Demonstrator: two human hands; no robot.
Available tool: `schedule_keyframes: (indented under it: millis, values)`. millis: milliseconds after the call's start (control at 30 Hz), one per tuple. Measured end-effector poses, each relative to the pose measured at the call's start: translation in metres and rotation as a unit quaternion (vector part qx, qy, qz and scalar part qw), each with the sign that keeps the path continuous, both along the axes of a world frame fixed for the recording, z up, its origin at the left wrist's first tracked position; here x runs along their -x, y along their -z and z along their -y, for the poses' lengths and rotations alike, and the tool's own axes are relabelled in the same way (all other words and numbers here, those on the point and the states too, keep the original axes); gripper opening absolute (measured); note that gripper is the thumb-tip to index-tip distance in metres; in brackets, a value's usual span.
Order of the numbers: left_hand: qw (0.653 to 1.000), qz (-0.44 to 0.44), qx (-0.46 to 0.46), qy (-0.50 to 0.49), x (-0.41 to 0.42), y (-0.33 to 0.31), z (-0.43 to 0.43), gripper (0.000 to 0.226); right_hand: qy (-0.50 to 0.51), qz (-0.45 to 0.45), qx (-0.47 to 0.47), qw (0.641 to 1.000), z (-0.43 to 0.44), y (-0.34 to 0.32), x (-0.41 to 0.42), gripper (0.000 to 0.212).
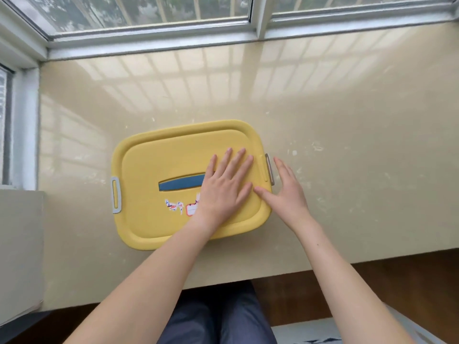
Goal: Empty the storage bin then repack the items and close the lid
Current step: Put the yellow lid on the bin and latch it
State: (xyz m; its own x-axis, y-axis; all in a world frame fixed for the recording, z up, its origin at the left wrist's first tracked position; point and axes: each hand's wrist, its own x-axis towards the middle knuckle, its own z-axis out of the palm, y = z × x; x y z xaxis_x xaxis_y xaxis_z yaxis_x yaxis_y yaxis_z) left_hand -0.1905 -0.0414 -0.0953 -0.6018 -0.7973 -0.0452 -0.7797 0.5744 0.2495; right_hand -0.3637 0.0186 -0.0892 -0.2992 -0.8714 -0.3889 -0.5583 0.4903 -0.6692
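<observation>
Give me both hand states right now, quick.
Left hand: open, flat on the yellow lid, holding nothing.
Right hand: open, at the lid's right edge by the grey latch, gripping nothing.

Yellow lid [159, 170] mid-frame, blue handle strip [182, 184], grey side latches [115, 194]. Red-white-blue stickers [181, 207] below the strip. Glossy beige counter [347, 132]; dark blue trousers [218, 316] at bottom.

A glossy beige sill [323, 108] runs under a window [149, 11] with pale metal frames, whose grid it reflects in daylight. Dark wood floor [397, 276] lies below, with a pale rug [323, 331].
</observation>
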Motion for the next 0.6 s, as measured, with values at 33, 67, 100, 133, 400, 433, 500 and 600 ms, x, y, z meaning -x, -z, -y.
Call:
schedule_keyframes:
  millis: [33, 67, 100, 133, 400, 433, 500, 600]
  values:
    - [1.0, -0.002, 0.004, 0.0, 0.0, 0.002, 0.0, 0.059, 0.005, 0.011, -0.006, 1.0, 0.001, 0.0, 0.001, 0.093]
    - [1.0, -0.006, 0.006, -0.001, 0.0, 0.003, 0.0, 0.06, 0.007, 0.02, -0.01, 1.0, 0.002, 0.001, 0.003, 0.093]
    - [1.0, -0.008, 0.008, -0.001, 0.0, 0.003, 0.0, 0.06, 0.006, 0.03, -0.013, 0.999, 0.002, 0.0, 0.003, 0.093]
    - [1.0, -0.009, 0.009, -0.001, 0.0, 0.003, 0.0, 0.06, 0.003, 0.042, -0.013, 0.999, 0.002, 0.0, 0.004, 0.092]
    - [1.0, 0.001, 0.006, -0.001, -0.001, 0.003, 0.002, 0.058, 0.038, 0.204, -0.032, 0.978, 0.003, -0.002, 0.002, 0.09]
    - [1.0, -0.001, 0.006, -0.002, -0.001, 0.002, 0.002, 0.058, 0.044, 0.206, -0.024, 0.977, 0.003, -0.002, 0.0, 0.088]
    - [1.0, -0.003, 0.006, -0.003, -0.001, 0.002, 0.002, 0.058, 0.06, 0.201, -0.005, 0.978, 0.001, -0.003, -0.004, 0.086]
    - [1.0, -0.01, 0.007, -0.005, -0.001, 0.002, 0.003, 0.058, 0.079, 0.188, 0.029, 0.979, -0.002, -0.004, -0.01, 0.083]
